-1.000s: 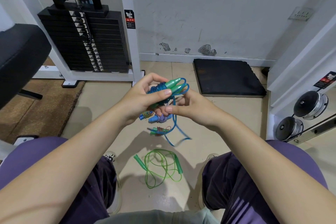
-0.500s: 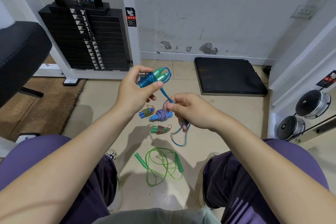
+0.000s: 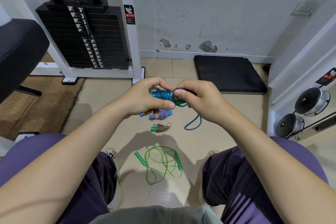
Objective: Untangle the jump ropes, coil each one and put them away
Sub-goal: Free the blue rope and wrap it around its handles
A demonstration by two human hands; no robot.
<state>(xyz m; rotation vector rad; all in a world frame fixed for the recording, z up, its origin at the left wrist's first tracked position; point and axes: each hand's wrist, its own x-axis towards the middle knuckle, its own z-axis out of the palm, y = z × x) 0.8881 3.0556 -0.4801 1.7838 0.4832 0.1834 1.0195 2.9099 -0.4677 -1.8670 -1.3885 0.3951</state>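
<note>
Blue jump rope (image 3: 161, 95) sits wound round its own handles, held up between both hands above the floor (image 3: 209, 142). Left hand (image 3: 145, 98) grips the bundle, thumb pressed underneath and fingers curled over the top. Right hand (image 3: 196, 98) pinches a turn of the cord at the bundle's end, and the remaining tail (image 3: 193, 123) hangs down in a loop toward the floor.

Risk lies in that last stretch. If the pinch slackens before the tail is tucked, the springy plastic cord will likely unwind several turns at once. Pulling too hard could instead slide the windings off the handle ends.

Below, a loose green jump rope (image 3: 160, 163) lies uncoiled between the feet, while three bundled ropes, one of them a red-wrapped bundle (image 3: 160, 127), rest near the hanging tail; the tail could snag them.
</note>
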